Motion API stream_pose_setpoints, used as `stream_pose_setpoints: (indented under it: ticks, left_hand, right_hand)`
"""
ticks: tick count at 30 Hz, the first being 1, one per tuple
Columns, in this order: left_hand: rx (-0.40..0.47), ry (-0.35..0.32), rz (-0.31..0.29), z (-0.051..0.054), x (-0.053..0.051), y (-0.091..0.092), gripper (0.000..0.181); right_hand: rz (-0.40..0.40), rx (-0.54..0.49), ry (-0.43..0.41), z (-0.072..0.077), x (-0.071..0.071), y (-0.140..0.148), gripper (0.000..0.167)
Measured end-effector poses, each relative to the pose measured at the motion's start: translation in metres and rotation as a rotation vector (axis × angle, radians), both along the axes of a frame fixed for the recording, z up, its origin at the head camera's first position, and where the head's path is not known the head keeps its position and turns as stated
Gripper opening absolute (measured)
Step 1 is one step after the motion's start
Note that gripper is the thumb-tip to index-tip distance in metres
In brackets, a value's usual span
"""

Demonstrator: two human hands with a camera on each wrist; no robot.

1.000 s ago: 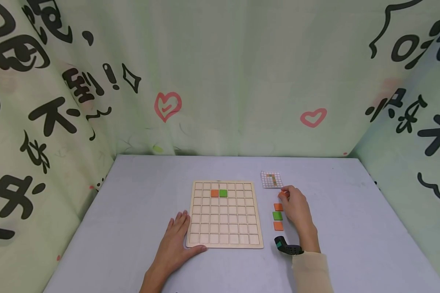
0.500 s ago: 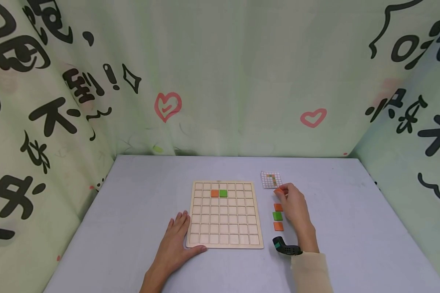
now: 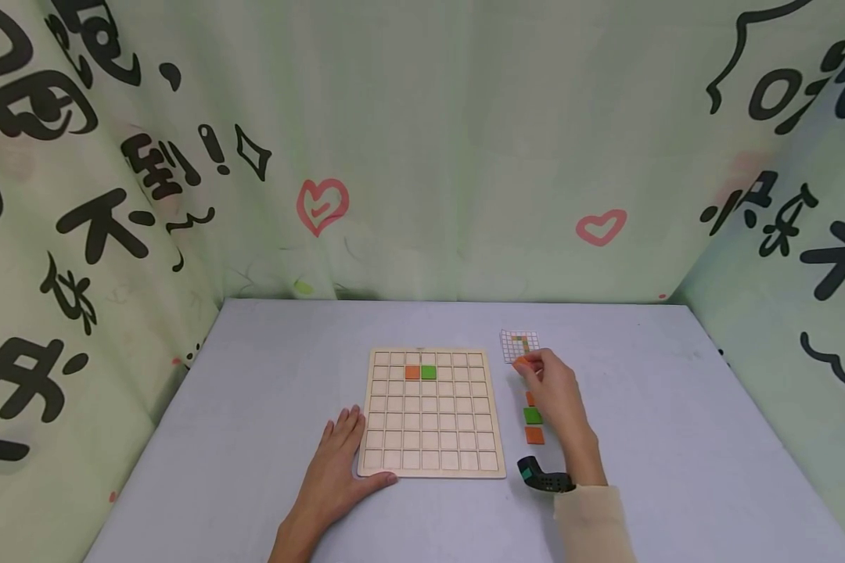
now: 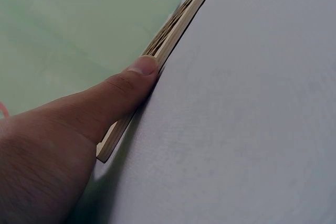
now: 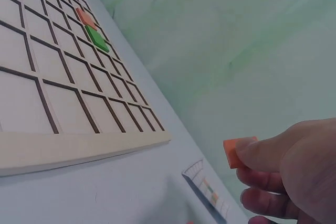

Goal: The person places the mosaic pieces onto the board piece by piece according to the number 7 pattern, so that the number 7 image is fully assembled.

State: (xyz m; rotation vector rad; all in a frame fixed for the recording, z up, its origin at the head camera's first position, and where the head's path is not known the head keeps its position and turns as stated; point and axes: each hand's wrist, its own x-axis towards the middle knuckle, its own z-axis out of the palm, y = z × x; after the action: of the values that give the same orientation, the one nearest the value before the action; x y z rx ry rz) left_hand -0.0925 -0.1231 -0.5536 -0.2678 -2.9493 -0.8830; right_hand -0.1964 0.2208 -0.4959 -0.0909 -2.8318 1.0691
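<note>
My right hand (image 3: pixel 562 399) pinches an orange square tile (image 5: pixel 231 153) between thumb and fingers, raised over the table near the lower edge of a small patterned grid card (image 3: pixel 518 344). A wooden grid board (image 3: pixel 433 474) lies flat to the left of that hand. Side by side near its far edge sit an orange tile (image 3: pixel 412 372) and a green tile (image 3: pixel 429 372). My left hand (image 3: pixel 336 460) rests at the board's near-left corner with fingers extended. In the left wrist view its thumb (image 4: pixel 118 90) touches the board's front edge.
Right of the board, a green tile (image 3: pixel 532 416) lies in a column between a partly covered orange tile (image 3: pixel 530 399) and another orange tile (image 3: pixel 534 435). A black band (image 3: pixel 545 477) is on the right wrist. Behind the white table (image 3: pixel 289 336) hangs a pale green curtain (image 3: pixel 458 156).
My right hand has moved left toward the board with the orange tile and now partly covers the top tile of the column. The left hand has stayed put.
</note>
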Motion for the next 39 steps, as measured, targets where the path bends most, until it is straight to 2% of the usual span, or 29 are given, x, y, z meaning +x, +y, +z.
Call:
stream_pose_setpoints:
  ticks: [9,19,30,39]
  left_hand:
    - [-0.008,0.008,-0.002,0.000,-0.001,0.000,0.110]
    - [-0.015,0.000,-0.006,0.000,-0.001,-0.001,0.111]
    - [-0.002,-0.011,0.008,0.000,-0.001,0.001,0.110]
    - [0.007,0.013,0.006,0.001,-0.001,0.001,0.109]
  right_hand:
    - [0.026,0.028,0.018,0.003,0.000,-0.011,0.030]
    - [0.064,0.030,0.045,0.000,-0.002,-0.023,0.027]
    - [0.143,0.006,0.068,-0.009,-0.003,-0.042,0.025]
    - [0.183,-0.001,0.095,-0.018,-0.005,-0.060,0.023]
